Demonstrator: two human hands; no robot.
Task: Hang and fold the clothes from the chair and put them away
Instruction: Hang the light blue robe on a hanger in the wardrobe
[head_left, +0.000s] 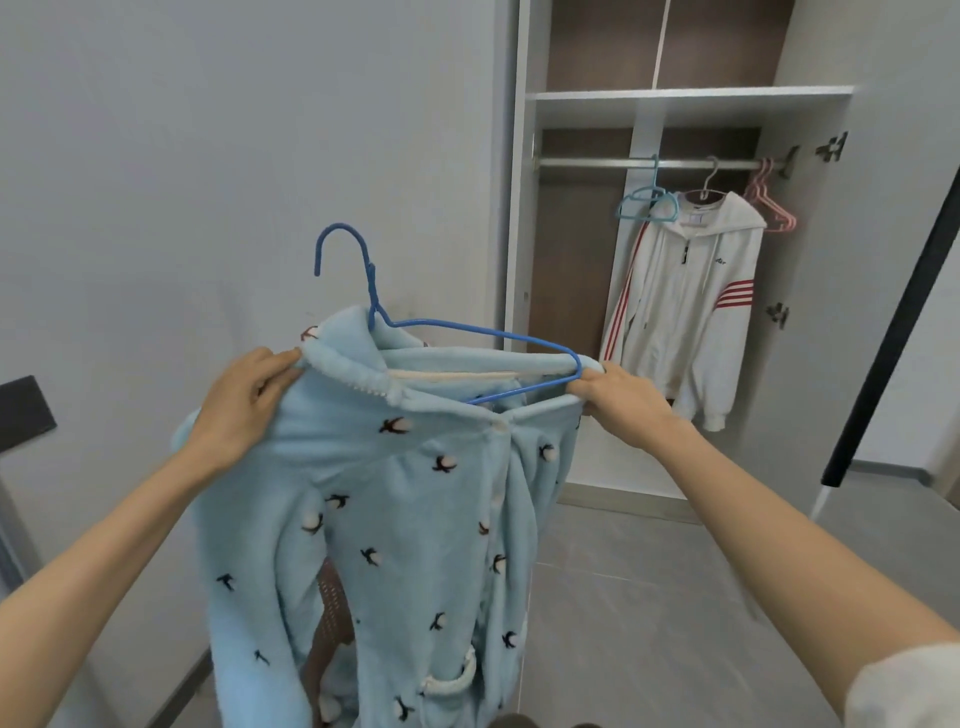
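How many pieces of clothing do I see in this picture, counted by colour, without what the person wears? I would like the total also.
Light blue: 1, the fleece top, half on the blue hanger.
White: 1, the jacket, hanging in the wardrobe.
Total: 2.

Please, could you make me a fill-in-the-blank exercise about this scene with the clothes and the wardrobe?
1. The wire hanger in the fleece top is ___.
2. The white jacket on the rail has ___ stripes.
3. The empty hangers right of the jacket are ___.
Missing words: blue; red; pink.
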